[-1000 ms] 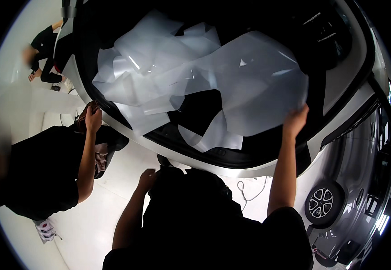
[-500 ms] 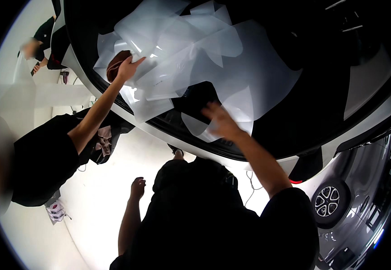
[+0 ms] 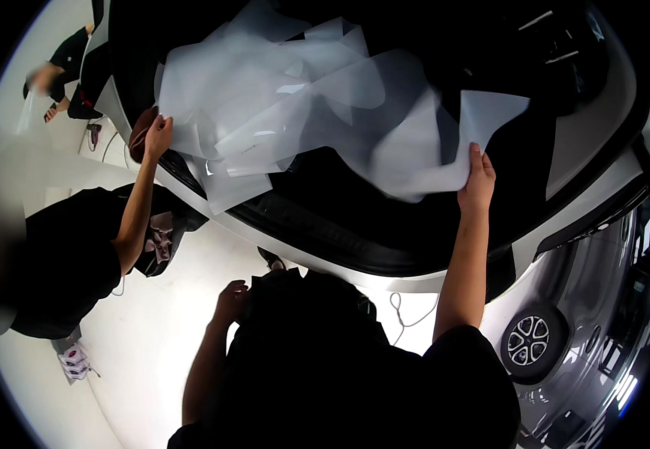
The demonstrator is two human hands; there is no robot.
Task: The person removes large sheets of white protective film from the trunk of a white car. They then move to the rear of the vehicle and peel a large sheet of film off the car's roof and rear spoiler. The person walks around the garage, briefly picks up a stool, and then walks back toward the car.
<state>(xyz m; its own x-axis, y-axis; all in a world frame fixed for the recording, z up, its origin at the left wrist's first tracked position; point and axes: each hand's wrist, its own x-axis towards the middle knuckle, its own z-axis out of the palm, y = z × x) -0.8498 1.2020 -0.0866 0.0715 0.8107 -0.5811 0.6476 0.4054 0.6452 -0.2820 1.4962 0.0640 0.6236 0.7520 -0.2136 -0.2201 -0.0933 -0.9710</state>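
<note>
We find the right hand (image 3: 477, 181) nearer the translucent film (image 3: 265, 112), whose rumpled heap spreads forward and left of those fingers, its long axis running roughly left to right. Between thumb and fingers we see one edge pinched, a flap (image 3: 491, 112) fanning out just beyond the fingertips. The left hand (image 3: 233, 301) hangs well apart from the heap, fingers partly curled; we cannot tell whether they hold anything
</note>
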